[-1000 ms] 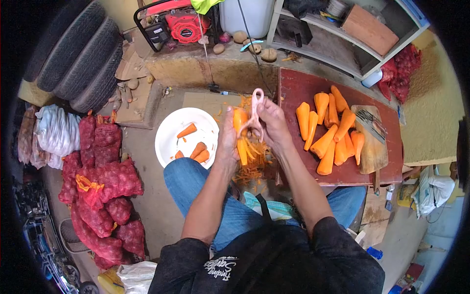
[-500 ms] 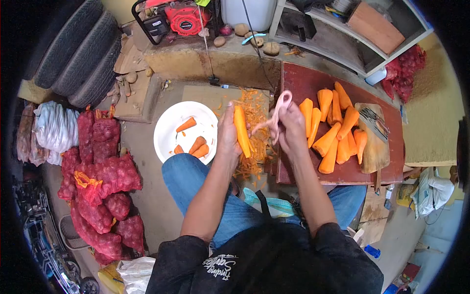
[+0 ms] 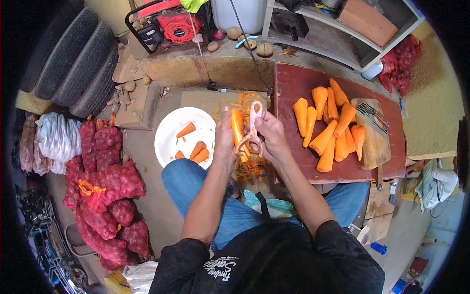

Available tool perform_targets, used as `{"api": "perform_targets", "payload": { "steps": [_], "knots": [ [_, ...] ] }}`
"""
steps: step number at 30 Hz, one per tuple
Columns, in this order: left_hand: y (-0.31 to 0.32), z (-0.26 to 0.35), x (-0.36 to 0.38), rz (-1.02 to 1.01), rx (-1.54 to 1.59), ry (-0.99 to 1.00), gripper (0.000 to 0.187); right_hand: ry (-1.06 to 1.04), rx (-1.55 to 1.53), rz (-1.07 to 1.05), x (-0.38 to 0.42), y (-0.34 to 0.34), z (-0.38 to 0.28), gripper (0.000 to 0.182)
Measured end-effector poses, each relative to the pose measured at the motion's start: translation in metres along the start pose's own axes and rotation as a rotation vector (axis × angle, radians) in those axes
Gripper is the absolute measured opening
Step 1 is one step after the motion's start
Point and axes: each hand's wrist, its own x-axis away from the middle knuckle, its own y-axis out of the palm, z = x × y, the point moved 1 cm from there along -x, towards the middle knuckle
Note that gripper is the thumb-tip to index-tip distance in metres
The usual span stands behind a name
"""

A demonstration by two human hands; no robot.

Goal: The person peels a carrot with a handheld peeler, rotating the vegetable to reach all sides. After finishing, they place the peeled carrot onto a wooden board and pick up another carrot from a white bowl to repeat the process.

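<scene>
My left hand (image 3: 224, 138) is wrapped round a carrot (image 3: 237, 125), which stands nearly upright over the floor. In my right hand (image 3: 274, 138) is a pink vegetable peeler (image 3: 254, 128), its forked head against the lower part of the carrot. Orange peelings (image 3: 248, 171) lie scattered below both hands. Left of them, a white basin (image 3: 165, 128) holds several darker carrots (image 3: 186, 130). Several bright, smooth carrots (image 3: 327, 139) are heaped on a red table (image 3: 293, 169) to the right.
A wooden cutting board (image 3: 376, 152) with metal utensils (image 3: 372, 117) lies on the table. Red mesh sacks of onions (image 3: 117, 174) line the left floor, below stacked tyres (image 3: 78, 63). A red engine-driven machine (image 3: 178, 29) and a shelf unit (image 3: 323, 41) stand at the back.
The peeler has moved left and down along the carrot, and its handle now points up. The carrot has turned slightly in my left hand. The whole view has shifted a little.
</scene>
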Motion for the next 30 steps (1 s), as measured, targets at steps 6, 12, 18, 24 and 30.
{"api": "perform_targets", "payload": {
  "steps": [6,12,18,24,30],
  "knots": [
    [0.0,0.0,0.004,-0.132,0.066,-0.081,0.05,-0.056,-0.015,0.043,-0.045,-0.01,-0.003,0.021],
    [0.006,0.002,0.012,-0.097,-0.042,-0.064,0.048,-0.24,0.131,0.126,-0.106,-0.036,-0.014,0.018],
    [-0.007,0.008,-0.004,0.114,-0.555,0.405,0.039,-0.181,0.416,0.209,-0.058,-0.042,-0.037,0.017],
    [0.001,0.016,-0.002,0.083,-0.65,0.468,0.043,-0.036,0.126,0.033,0.003,-0.021,-0.011,0.022],
    [-0.017,0.015,-0.008,0.0,-0.054,-0.076,0.049,-0.062,0.043,0.068,-0.004,-0.036,-0.015,0.026]
  ]
}}
